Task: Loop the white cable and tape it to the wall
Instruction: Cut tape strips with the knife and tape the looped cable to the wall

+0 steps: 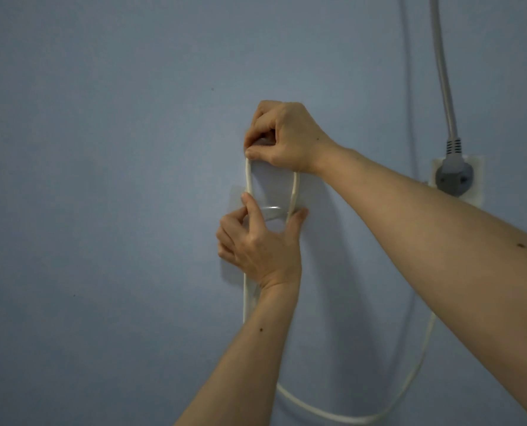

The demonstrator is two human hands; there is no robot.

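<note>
A white cable (248,179) is bent into a narrow upright loop against the blue wall (118,149). My right hand (282,136) pinches the top of the loop and presses it to the wall. A strip of clear tape (270,207) runs across both strands of the loop lower down. My left hand (257,241) presses on the tape, thumb on the left strand and forefinger on the right strand. Below my left wrist the cable hangs down and sweeps in a wide slack curve (348,418) toward the right.
A grey plug (451,176) sits in a white wall socket (471,198) at the right, its thick grey cord (443,72) rising up the wall. My right forearm crosses in front of the socket area.
</note>
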